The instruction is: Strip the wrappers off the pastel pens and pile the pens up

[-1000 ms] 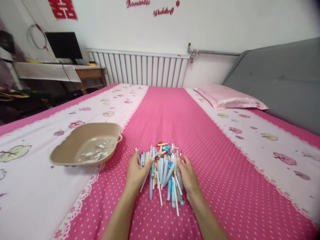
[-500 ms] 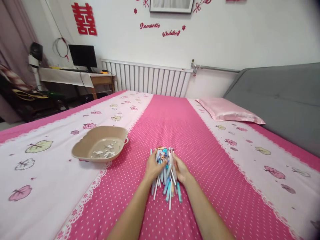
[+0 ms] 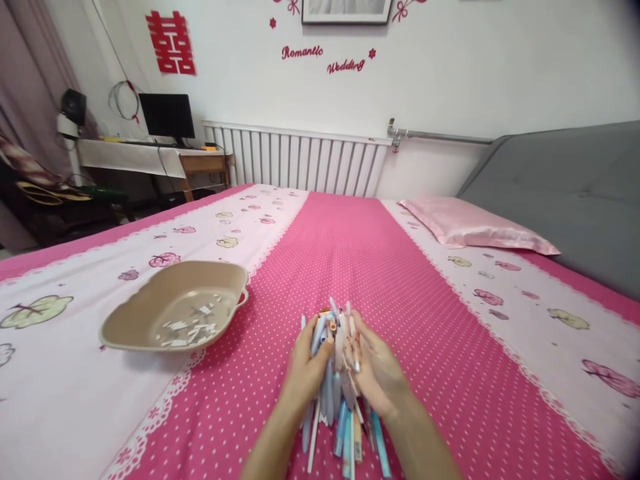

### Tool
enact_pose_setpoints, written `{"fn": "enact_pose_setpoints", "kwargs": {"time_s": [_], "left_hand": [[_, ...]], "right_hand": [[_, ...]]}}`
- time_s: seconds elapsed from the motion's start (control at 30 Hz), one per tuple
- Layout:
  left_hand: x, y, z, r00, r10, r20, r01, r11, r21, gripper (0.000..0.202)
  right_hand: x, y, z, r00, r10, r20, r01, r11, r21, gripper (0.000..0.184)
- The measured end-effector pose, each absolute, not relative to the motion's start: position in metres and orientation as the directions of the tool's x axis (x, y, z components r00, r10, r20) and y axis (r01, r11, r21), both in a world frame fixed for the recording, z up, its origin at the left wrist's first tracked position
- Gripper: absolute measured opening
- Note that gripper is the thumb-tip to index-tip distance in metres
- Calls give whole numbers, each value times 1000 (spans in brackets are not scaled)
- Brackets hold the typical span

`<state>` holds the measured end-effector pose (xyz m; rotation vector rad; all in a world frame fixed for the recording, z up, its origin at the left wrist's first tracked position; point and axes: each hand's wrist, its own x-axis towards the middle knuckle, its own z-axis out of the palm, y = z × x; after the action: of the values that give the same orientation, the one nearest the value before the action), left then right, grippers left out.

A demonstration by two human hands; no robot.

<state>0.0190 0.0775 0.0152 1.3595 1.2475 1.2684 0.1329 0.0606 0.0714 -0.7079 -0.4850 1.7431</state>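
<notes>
A thick bundle of pens (image 3: 328,393), mostly pale blue, white and turquoise, lies on the pink bedspread between my hands. My left hand (image 3: 304,365) is wrapped round the left side of the bundle, its thumb across the front. From the right, my right hand (image 3: 379,368) cups the pens, with a few slim ones against its palm and fingers; some of its fingers are hidden behind them. The pens' lower ends fan out toward me between my wrists. Farther left stands a beige plastic basin (image 3: 135,313) with small white and grey pieces (image 3: 200,328) on its bottom.
The polka-dot bedspread (image 3: 345,247) stretches to a white radiator (image 3: 295,157) at the wall. A pink pillow (image 3: 475,221) lies at the right against the grey headboard (image 3: 565,167). At the far left a desk (image 3: 145,155) carries a monitor (image 3: 167,117).
The pens and my hands appear lower and larger, as the view has come closer. My right hand has turned its palm more upward, with slim pens now lying across it.
</notes>
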Motion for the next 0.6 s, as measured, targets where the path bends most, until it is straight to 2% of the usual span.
{"fn": "enact_pose_setpoints", "kwargs": {"time_s": [0.2, 0.37, 0.5, 0.6], "left_hand": [[14, 77, 14, 0, 989, 147, 193, -145, 970, 51], [1, 79, 25, -96, 995, 6, 258, 19, 966, 58], [-16, 79, 35, -205, 973, -101, 272, 156, 950, 67], [-22, 77, 35, -206, 969, -136, 241, 185, 953, 77]], "right_hand": [[127, 55, 83, -250, 951, -182, -703, -307, -642, 34], [140, 58, 78, -249, 937, -245, -585, -347, -733, 34], [168, 66, 65, -54, 952, -301, -329, -301, -895, 40], [184, 72, 52, 84, 924, -373, -61, -369, -927, 61]]}}
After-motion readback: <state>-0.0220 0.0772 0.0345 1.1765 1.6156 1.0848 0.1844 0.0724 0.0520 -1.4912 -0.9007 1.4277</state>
